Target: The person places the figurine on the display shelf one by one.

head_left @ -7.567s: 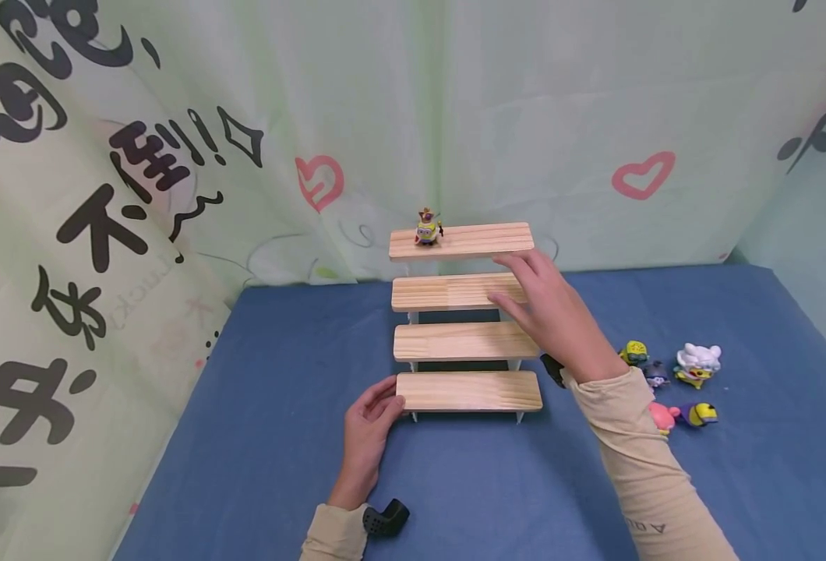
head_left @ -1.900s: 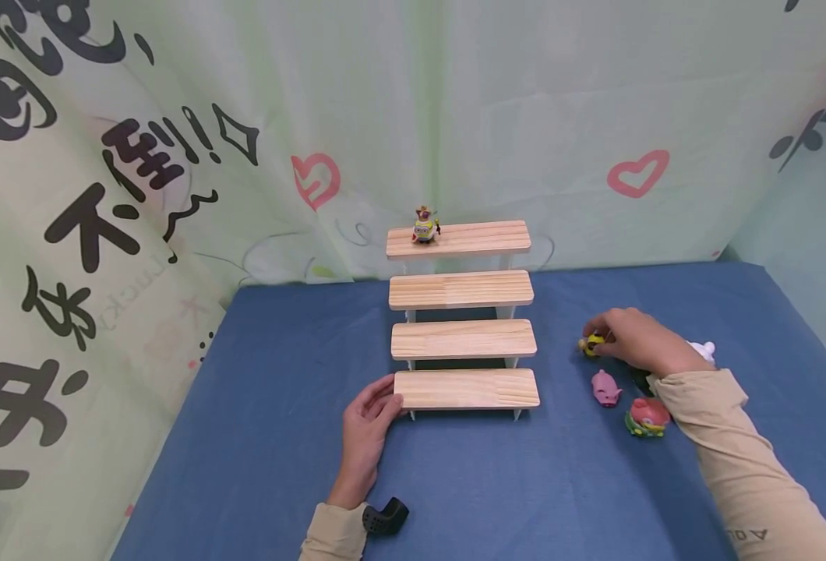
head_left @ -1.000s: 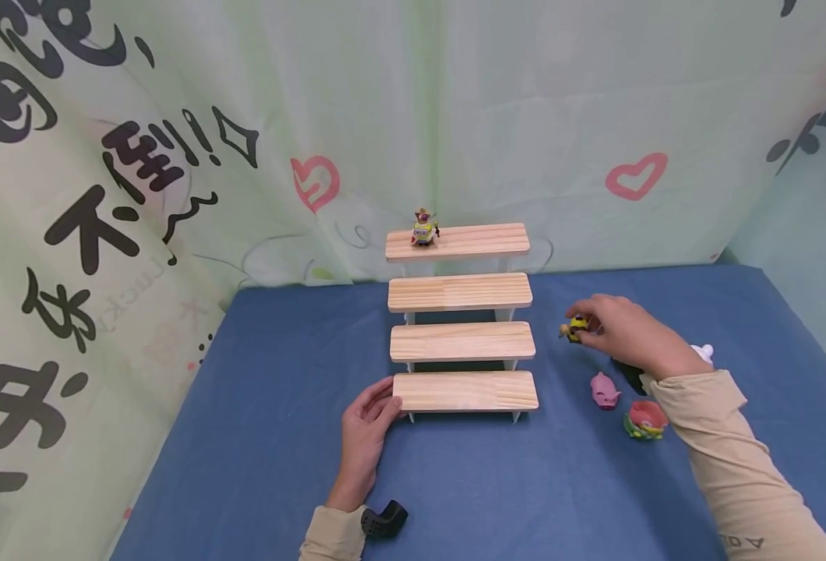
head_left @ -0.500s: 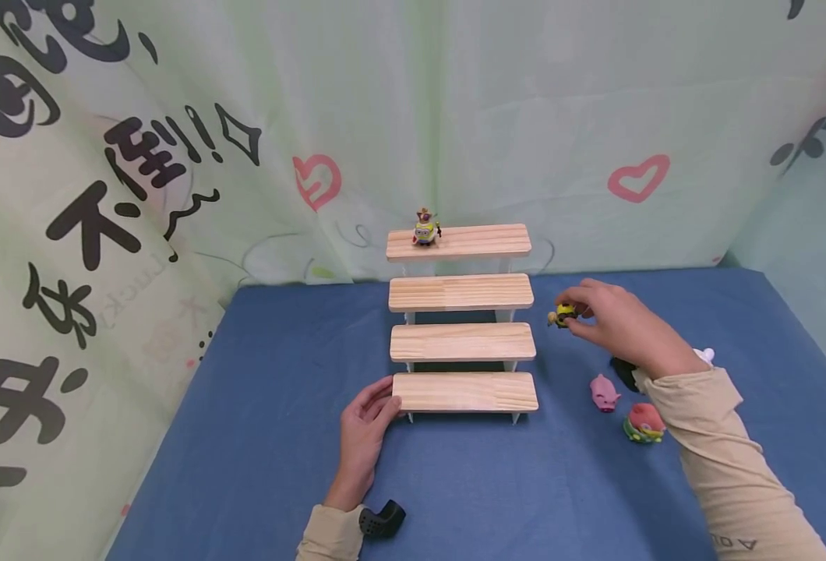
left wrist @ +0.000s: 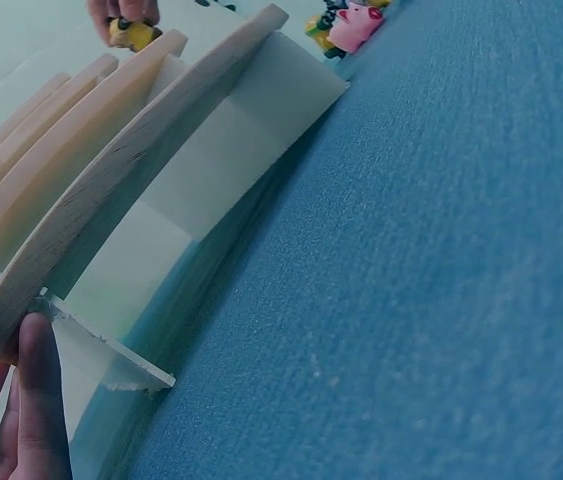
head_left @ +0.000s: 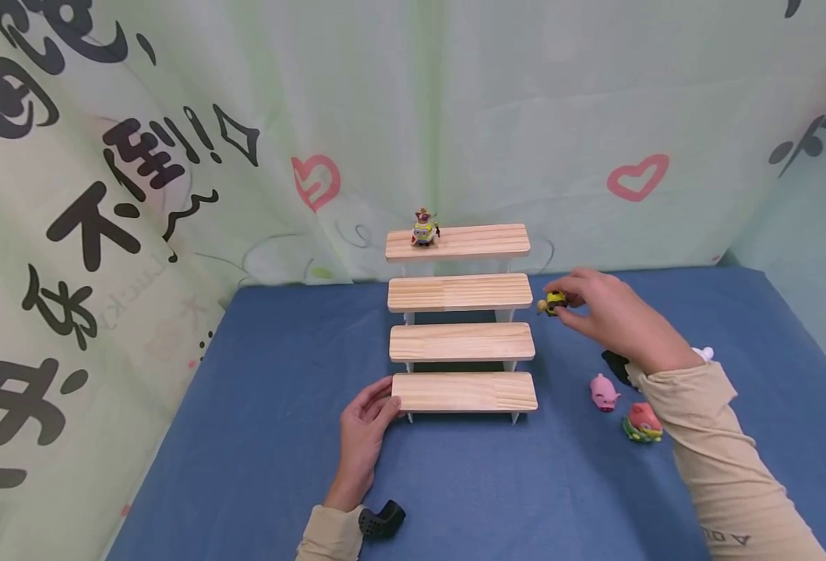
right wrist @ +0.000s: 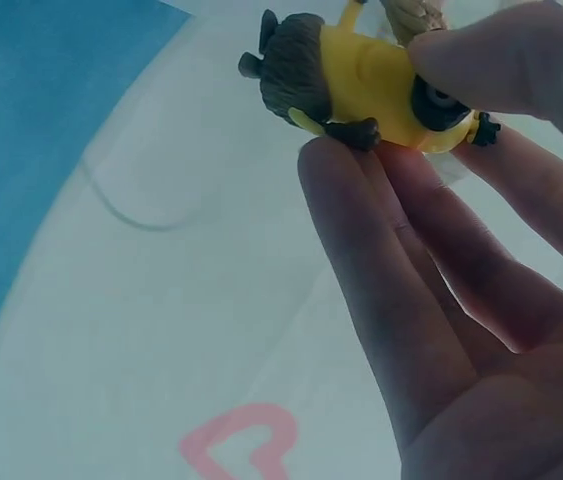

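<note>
A wooden stepped display stand (head_left: pixel 464 393) with several boards is set on the blue cloth. My left hand (head_left: pixel 361 440) pinches the left end of its lowest board, thumb and fingers on either side of the wood (left wrist: pixel 111 170). Between thumb and fingertips, my right hand (head_left: pixel 619 321) holds a small yellow minion figurine (head_left: pixel 555 304) off the cloth, just right of the second board from the top. Seen from the right wrist, the minion (right wrist: pixel 371 90) lies sideways, with dark brown fur on part of it. Another minion figurine (head_left: pixel 424 230), wearing a crown, stands on the left of the top board.
Right of the stand, a pink pig figurine (head_left: pixel 604 393) and a pink figurine with a green base (head_left: pixel 643 423) sit on the blue cloth (head_left: pixel 259 436). A white figurine (head_left: pixel 704 354) is mostly hidden behind the right forearm. A printed curtain (head_left: pixel 525 101) hangs behind the stand.
My right hand, earlier at the top boards, went to the figurines at right, took the minion and carried it up and left toward the stand. The left hand stays in place.
</note>
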A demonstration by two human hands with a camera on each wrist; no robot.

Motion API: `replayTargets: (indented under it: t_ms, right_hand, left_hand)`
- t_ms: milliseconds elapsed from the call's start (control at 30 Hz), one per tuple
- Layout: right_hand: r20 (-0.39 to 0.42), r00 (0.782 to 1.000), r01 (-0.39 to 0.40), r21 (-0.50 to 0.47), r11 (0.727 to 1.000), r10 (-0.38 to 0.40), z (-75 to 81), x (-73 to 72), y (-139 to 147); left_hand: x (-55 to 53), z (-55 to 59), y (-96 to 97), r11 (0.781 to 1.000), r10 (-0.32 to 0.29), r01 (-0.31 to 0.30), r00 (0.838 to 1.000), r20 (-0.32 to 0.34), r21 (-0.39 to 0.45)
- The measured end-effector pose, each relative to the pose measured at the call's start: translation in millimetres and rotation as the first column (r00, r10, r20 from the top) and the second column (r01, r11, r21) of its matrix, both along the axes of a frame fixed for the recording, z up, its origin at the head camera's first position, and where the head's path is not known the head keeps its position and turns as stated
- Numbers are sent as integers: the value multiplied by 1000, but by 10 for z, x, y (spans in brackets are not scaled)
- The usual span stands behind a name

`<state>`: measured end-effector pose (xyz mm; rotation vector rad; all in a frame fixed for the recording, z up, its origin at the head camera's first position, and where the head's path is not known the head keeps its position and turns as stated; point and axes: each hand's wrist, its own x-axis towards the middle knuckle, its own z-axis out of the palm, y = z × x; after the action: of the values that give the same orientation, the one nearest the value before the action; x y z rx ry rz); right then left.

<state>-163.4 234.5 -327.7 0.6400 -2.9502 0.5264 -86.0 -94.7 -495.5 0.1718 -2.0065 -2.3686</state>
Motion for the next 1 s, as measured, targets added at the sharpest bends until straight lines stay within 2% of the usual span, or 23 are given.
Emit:
replayTargets:
  t_ms: [600,1000]
  right_hand:
    - [-111,991,-80,-49,996,74,157,-19,-136]
    - [-109,989,-102,-44,994,97,248,-66,-189]
  left_hand:
    - [-6,-12,-23,1000,-1,1,1000,-7,0]
    - [1,-11,-18,1000,-8,8,1000,-7,-5]
